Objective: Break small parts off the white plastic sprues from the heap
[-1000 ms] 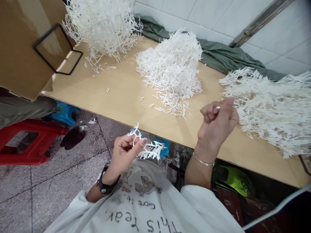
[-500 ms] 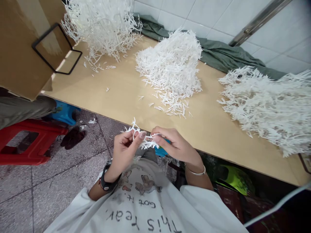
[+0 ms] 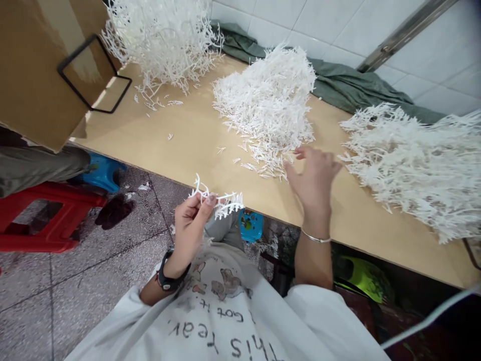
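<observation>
My left hand [image 3: 191, 220] is closed, thumb against fingers, on a white branched plastic piece [image 3: 229, 204] in front of the table's near edge. Its prongs stick out on both sides of the fingers. Over the table, my right hand [image 3: 313, 175] hovers at the near right corner of the middle heap of small white branched pieces [image 3: 265, 100]. Its thumb and fingers are apart, and I see nothing between them. Whether the fingertips touch the loose pieces I cannot tell.
Longer white strands form a right heap [image 3: 417, 170]; a tangled heap [image 3: 161, 45] stands at the back left. A black wire frame [image 3: 93, 75] leans by a cardboard box [image 3: 41, 65]. Green cloth [image 3: 345, 87] lies along the wall. Below are red [image 3: 48, 215] and blue stools [image 3: 251, 225].
My right hand has left the branched piece and moved forward and right to the middle heap, its fingers opening. My left hand keeps the piece, almost in the same place.
</observation>
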Tool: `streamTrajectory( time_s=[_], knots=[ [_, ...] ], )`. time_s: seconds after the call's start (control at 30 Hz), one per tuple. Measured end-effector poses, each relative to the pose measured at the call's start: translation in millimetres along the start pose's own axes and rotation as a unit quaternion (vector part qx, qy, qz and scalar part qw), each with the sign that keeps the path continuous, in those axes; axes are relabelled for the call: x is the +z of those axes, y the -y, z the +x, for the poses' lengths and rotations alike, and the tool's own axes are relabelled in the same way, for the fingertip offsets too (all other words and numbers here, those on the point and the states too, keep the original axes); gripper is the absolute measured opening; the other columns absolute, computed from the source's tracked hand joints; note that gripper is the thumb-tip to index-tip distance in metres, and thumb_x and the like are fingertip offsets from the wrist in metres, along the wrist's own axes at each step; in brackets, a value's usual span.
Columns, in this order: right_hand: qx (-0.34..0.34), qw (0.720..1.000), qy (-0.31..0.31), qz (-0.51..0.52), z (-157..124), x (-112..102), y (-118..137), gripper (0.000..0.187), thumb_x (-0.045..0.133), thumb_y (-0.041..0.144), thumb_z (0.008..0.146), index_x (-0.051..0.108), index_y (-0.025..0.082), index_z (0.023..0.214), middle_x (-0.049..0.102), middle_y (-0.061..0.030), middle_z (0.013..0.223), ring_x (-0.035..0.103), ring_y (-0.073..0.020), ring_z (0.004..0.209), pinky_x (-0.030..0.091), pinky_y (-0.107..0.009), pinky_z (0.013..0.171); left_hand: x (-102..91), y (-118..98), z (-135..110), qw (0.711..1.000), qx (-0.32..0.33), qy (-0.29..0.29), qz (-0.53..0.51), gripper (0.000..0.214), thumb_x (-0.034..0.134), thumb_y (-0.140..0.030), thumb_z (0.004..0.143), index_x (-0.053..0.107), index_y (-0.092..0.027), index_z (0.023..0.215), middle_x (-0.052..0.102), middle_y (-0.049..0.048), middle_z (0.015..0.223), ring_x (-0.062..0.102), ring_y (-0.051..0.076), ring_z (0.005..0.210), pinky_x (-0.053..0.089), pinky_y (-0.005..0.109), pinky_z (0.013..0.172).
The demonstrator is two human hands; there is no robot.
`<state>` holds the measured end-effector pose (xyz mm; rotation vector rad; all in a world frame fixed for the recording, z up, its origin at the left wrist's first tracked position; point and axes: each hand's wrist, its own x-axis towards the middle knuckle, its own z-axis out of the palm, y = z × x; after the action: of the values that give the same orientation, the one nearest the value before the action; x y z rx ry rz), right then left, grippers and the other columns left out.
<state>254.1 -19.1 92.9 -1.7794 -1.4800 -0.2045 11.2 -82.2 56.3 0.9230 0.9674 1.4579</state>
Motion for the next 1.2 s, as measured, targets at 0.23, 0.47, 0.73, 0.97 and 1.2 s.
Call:
streamTrajectory(
  time_s=[0.23,0.47,0.73,0.97,1.2],
  knots=[
    [-0.092,0.898,0.223,0.368,-56,5,44,0.035,0.046,0.050,0.093,0.064,0.022,0.102,0.068,-0.0075,0.102,0.061,-0.0212,0.098,0.047,-0.039,0.086,10.5,4,5,0.998,-0.016,0.064,-0.008,0.033,0.067,-0.040,0.083,0.062,-0.015,0.063,0.046,-0.0048,0.048,0.037,0.004,0.044,0.030,0.017,0.044],
    [-0.051,0.848,0.269,0.453,-91,14,68,0.018,0.058,0.037,0.089,0.058,0.020,0.095,0.065,-0.0015,0.084,0.061,-0.0127,0.072,0.047,-0.024,0.064,12.6,3,1,0.998,0.011,0.047,0.038,0.033,0.070,-0.038,0.080,0.063,-0.014,0.058,0.048,-0.0045,0.044,0.034,0.003,0.038,0.025,0.017,0.038],
    [-0.106,0.835,0.235,0.486,-107,21,72,0.029,0.050,0.048,0.091,0.056,0.020,0.085,0.057,0.0000,0.069,0.052,-0.0120,0.059,0.042,-0.024,0.056,8.8,6,1,1.000,0.012,0.006,0.026,0.041,0.069,-0.037,0.081,0.055,-0.014,0.051,0.044,-0.0052,0.041,0.032,0.003,0.037,0.023,0.016,0.037],
    [0.031,0.840,0.155,0.518,-109,21,68,0.050,0.040,0.039,0.098,0.041,0.018,0.053,0.042,0.0032,0.046,0.040,-0.0084,0.043,0.030,-0.023,0.044,8.2,2,-5,0.996,0.044,0.037,0.072,0.032,0.066,-0.031,0.085,0.060,-0.014,0.058,0.046,-0.0046,0.045,0.036,0.003,0.040,0.028,0.017,0.039],
    [0.084,0.905,0.023,0.416,-96,0,87,0.051,0.034,0.043,0.100,0.033,0.022,0.054,0.029,0.0045,0.045,0.032,-0.0091,0.039,0.027,-0.027,0.042,19.1,3,-23,0.976,0.184,0.021,0.116,0.010,0.067,-0.017,0.082,0.069,-0.017,0.072,0.047,-0.0056,0.049,0.035,0.004,0.042,0.029,0.018,0.040]
  ],
)
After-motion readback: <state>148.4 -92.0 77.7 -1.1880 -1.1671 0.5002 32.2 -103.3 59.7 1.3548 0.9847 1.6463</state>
